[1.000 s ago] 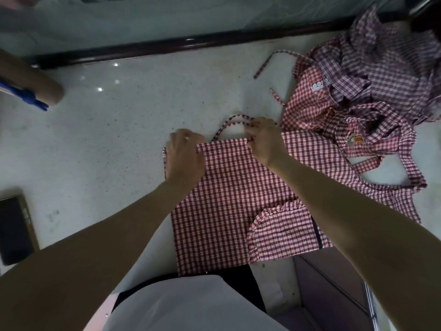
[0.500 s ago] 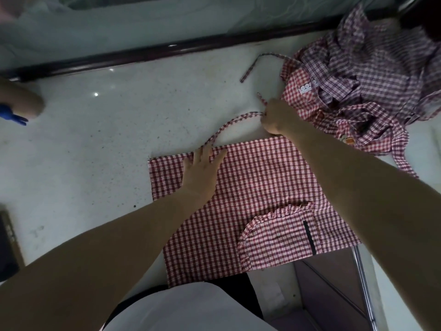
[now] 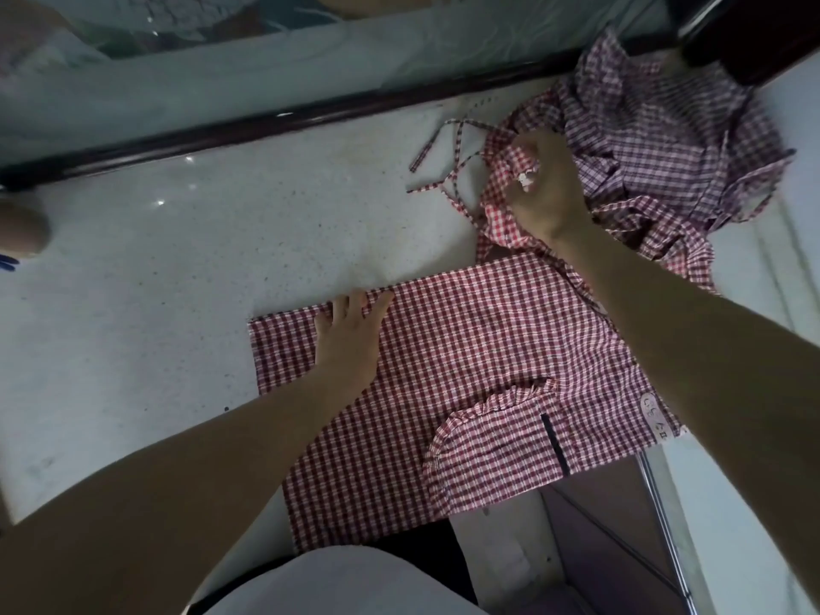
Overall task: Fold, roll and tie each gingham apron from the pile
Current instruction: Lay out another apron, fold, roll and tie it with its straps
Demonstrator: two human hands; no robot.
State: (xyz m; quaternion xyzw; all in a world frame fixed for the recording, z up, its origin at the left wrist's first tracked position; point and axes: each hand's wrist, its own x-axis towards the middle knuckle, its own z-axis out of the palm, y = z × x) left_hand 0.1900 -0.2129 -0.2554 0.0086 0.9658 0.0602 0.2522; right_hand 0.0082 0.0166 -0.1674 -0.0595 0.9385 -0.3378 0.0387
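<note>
Writing shows on a small pale label (image 3: 656, 415) sewn at the right edge of the red-and-white gingham apron (image 3: 479, 348) that we have spread flat, but its characters are too small for us to read. That woven cotton apron lies on the pale speckled stone surface (image 3: 230, 241), its near edge hanging over the front, and carries a rounded, ruffle-trimmed pocket (image 3: 492, 454) with a dark vertical strip. Our left hand (image 3: 350, 335) rests flat on the apron's far-left part, fingers straight and relaxed, pressing the cloth down. Our right hand (image 3: 543, 188) reaches to the far right and clutches a bunched fold of red gingham at the left edge of the crumpled pile of gingham aprons (image 3: 656, 139); a small white tag peeks out between its fingers. Thin gingham ties (image 3: 448, 170) trail left from that pile across the surface.
</note>
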